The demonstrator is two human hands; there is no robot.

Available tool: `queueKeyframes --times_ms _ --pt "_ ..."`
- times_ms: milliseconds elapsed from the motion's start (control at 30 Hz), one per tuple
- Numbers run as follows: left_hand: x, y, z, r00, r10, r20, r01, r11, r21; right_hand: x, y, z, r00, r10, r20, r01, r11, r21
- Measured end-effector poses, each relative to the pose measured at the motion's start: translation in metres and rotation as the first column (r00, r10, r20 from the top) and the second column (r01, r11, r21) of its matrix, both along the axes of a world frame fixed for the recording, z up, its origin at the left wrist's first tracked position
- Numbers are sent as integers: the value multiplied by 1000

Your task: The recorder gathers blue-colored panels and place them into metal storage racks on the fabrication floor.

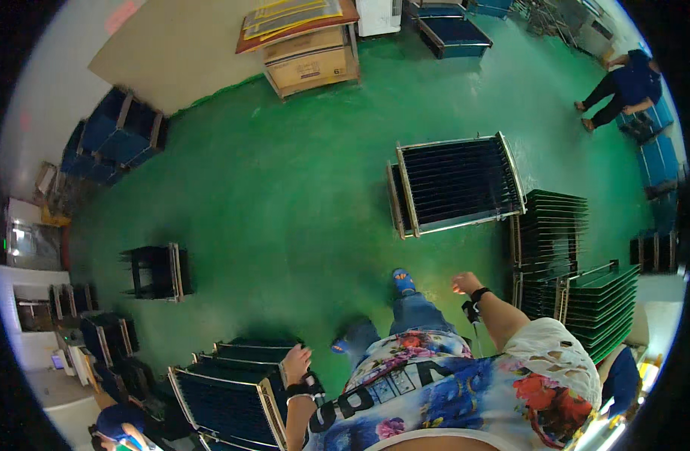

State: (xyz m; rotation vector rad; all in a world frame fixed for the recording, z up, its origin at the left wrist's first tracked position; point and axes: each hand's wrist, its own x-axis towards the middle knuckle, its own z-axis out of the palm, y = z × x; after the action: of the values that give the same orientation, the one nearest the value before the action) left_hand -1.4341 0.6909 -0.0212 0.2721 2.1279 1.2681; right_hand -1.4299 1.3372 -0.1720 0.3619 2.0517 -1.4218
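Note:
My left hand [296, 364] hangs at my side next to the metal frame of a dark slatted rack [232, 402]. Its fingers look loosely apart with nothing in them; whether it touches the frame I cannot tell. My right hand [466, 283] is held out in front, fingers curled in and no object visible in them. Both wrists wear black bands, and a dark device [471, 310] with a cord hangs by the right one. Ahead on the right stands a wheeled-looking metal rack [459, 184] with dark shelves. Closer on my right are racks of thin green-black sheets [602, 301].
Green floor [269, 188] spreads ahead. A small dark rack [158, 272] stands at left, with blue crates [123, 131] by the wall. Cardboard boxes [307, 60] sit under a table at the back. One person [623, 90] is at far right, another [123, 425] at lower left.

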Motion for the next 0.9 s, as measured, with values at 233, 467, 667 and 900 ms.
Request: queueKeyframes --times_ms 233,467,667,900 --pt "-44 148 48 694 606 389 -585 789 -185 -52 26 5 996 87 -9 -83 972 220" --pt "13 81 -34 970 -12 242 117 900 -421 -120 -5 1 983 -155 -95 144 983 -114" --pt "133 -19 -81 974 222 32 -207 945 -253 -158 -70 62 949 -315 3 314 944 -102" --pt "26 -17 -22 326 535 779 -786 612 -91 -103 -92 20 811 507 -291 -441 858 265"
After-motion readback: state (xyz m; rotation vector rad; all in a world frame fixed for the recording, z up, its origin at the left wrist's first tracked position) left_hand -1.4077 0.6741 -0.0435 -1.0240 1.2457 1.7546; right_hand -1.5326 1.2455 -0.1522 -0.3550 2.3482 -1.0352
